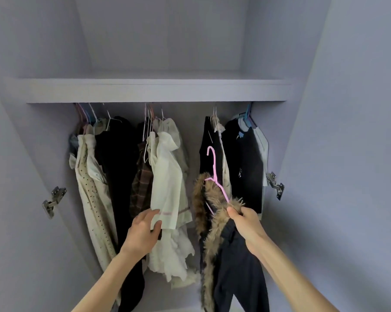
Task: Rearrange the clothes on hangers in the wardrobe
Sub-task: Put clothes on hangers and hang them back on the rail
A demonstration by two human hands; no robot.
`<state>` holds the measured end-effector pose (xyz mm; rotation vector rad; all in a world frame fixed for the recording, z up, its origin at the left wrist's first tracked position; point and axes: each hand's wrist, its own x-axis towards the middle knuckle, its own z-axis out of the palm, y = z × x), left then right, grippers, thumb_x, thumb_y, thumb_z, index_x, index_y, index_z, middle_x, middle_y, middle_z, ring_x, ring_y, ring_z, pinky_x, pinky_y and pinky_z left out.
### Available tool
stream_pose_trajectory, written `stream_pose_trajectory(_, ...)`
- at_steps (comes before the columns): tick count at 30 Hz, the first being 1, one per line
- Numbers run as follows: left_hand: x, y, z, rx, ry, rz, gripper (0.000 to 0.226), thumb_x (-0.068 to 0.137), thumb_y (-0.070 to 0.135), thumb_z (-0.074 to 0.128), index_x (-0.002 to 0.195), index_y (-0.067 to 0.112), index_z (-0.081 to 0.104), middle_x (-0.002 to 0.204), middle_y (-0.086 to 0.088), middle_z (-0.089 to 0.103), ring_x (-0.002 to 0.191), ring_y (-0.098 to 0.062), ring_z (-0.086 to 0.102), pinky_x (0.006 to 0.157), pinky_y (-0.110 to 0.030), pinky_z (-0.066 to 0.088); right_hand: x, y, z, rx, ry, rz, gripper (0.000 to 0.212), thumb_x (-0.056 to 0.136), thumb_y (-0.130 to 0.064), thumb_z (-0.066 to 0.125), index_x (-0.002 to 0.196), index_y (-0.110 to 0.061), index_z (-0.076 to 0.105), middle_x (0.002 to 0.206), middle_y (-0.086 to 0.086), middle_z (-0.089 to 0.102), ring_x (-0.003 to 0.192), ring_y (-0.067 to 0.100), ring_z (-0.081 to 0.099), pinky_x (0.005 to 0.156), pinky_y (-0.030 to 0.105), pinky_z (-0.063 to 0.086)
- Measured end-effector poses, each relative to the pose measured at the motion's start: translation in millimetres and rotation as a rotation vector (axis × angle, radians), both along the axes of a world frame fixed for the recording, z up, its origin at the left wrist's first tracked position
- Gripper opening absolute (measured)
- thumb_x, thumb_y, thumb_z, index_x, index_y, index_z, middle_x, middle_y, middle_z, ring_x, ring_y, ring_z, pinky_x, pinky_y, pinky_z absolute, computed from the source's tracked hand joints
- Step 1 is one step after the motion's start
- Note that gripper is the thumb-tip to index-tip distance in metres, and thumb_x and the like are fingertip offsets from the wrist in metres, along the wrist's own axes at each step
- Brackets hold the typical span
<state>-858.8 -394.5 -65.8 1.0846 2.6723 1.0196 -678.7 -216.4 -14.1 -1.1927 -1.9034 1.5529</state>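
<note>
A dark navy coat with a brown fur-trimmed hood [230, 255] is held off the rail at lower centre-right, draped on a pink plastic hanger [216, 176] whose hook points up. Three hung groups are seen: cream and dotted garments [88, 188] left, a cream blouse [167, 176] centre, black tops [244, 165] right.

The wardrobe [55, 52] has smooth, matt painted panels, and the hinges [53, 200] at its left and right edges are shiny bare metal. The jacket [237, 262] is of dark matt cloth with a rough, shaggy brown fur trim [200, 199], and its pink hanger [214, 167] looks like smooth plastic. The cream blouse [167, 176] is of thin, soft, slightly wrinkled cloth, and the dotted dress [91, 190] near the left edge is of light matt cloth.
</note>
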Motion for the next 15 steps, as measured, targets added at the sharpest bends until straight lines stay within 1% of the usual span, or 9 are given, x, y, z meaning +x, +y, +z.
stream_pose_trajectory(2,-16.7,15.9,3.1,0.001,0.026,0.016,0.044,0.097,0.022,0.046,0.139,0.014,0.040,0.146,-0.009,0.033,0.137,-0.026,0.025,0.109,-0.038,0.028,-23.4,12.4,5.0,-0.005,0.047,0.002,0.028,0.097,-0.022,0.047,0.072,-0.010,0.048,0.069,-0.001,0.043,0.065,0.010,0.043,0.058,0.021,0.033)
stream_pose_trajectory(3,-26.3,23.8,4.6,0.003,0.042,0.024,0.045,0.097,0.024,0.045,0.140,0.015,0.038,0.148,-0.009,0.031,0.138,-0.025,0.022,0.110,-0.040,0.027,-36.0,19.2,6.4,-0.003,0.061,-0.001,0.029,0.097,-0.022,0.047,0.071,-0.009,0.046,0.069,0.000,0.042,0.065,0.011,0.043,0.059,0.022,0.034)
stream_pose_trajectory(5,-48.5,40.4,9.7,0.002,0.072,0.052,0.047,0.097,0.026,0.045,0.142,0.017,0.036,0.150,-0.008,0.026,0.140,-0.025,0.019,0.111,-0.041,0.025,-64.2,34.4,7.9,0.012,0.089,-0.014,0.026,0.096,-0.024,0.049,0.080,-0.004,0.053,0.074,0.003,0.048,0.072,0.014,0.049,0.063,0.024,0.038)
stream_pose_trajectory(7,-73.1,58.5,16.8,0.008,0.117,0.089,0.048,0.097,0.027,0.044,0.143,0.017,0.034,0.151,-0.009,0.024,0.140,-0.025,0.016,0.112,-0.041,0.023,-94.1,51.7,12.3,0.056,0.108,-0.013,0.025,0.095,-0.025,0.050,0.080,-0.006,0.055,0.073,0.002,0.052,0.073,0.016,0.053,0.067,0.027,0.041)
stream_pose_trajectory(10,-108.5,85.3,28.4,0.021,0.189,0.132,0.050,0.096,0.027,0.046,0.143,0.015,0.034,0.151,-0.014,0.023,0.141,-0.030,0.015,0.112,-0.045,0.024,-136.7,77.9,27.8,0.092,0.177,0.004,0.020,0.095,-0.018,0.050,0.075,-0.012,0.051,0.067,-0.002,0.048,0.064,0.010,0.047,0.061,0.022,0.039)
stream_pose_trajectory(12,-129.4,101.4,34.6,-0.004,0.226,0.148,0.052,0.096,0.027,0.046,0.144,0.015,0.031,0.151,-0.017,0.022,0.141,-0.032,0.014,0.112,-0.047,0.024,-162.6,94.9,40.4,0.108,0.206,-0.002,0.015,0.094,-0.015,0.049,0.080,-0.012,0.053,0.069,-0.003,0.050,0.063,0.009,0.047,0.056,0.019,0.037)
stream_pose_trajectory(15,-151.1,123.0,41.7,-0.017,0.225,0.158,0.056,0.096,0.033,0.043,0.147,0.019,0.023,0.153,-0.015,0.014,0.142,-0.031,0.007,0.113,-0.046,0.020,-198.8,119.0,54.3,0.135,0.228,-0.030,0.012,0.095,-0.016,0.048,0.087,-0.011,0.054,0.074,-0.003,0.052,0.071,0.014,0.050,0.058,0.024,0.037)
